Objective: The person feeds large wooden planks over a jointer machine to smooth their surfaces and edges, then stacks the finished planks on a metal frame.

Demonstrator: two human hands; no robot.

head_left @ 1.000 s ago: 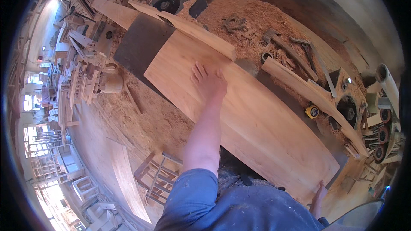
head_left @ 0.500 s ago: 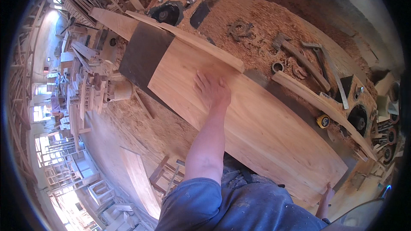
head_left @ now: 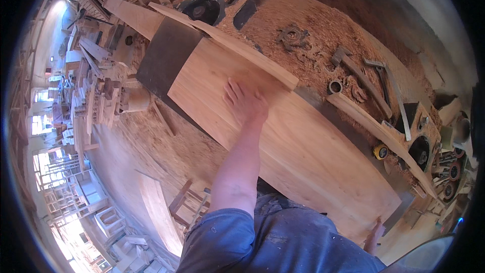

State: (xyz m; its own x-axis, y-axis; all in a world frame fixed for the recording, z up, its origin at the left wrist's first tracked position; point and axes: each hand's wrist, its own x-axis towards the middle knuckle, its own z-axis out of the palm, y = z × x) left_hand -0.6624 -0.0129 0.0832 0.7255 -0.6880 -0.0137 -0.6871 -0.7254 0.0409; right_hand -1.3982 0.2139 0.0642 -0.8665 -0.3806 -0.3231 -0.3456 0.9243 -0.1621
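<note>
A wide, pale wooden board (head_left: 308,156) lies flat across a dark metal machine table (head_left: 169,50), running from upper left to lower right. My left hand (head_left: 246,103) is open, palm down on its top near the left end, fingers spread. At the board's near right end, my right hand (head_left: 374,236) grips the end edge; one digit shows at the top and the other fingers are mostly hidden. Along the far side, a wooden strip (head_left: 242,50) stands beside the board. Another wooden strip (head_left: 381,141) lies farther right.
Shavings cover the bench beyond, with a hammer (head_left: 364,78), a metal square (head_left: 396,98), a metal ring (head_left: 335,87), a toothed round part (head_left: 293,37) and a yellow tape measure (head_left: 380,151). Stacked timber (head_left: 98,103) stands left. A chair-like frame (head_left: 187,202) is at lower left.
The board has slid a little to the left along the far strip. Both hands have travelled with it, still in contact. The view has also shifted slightly.
</note>
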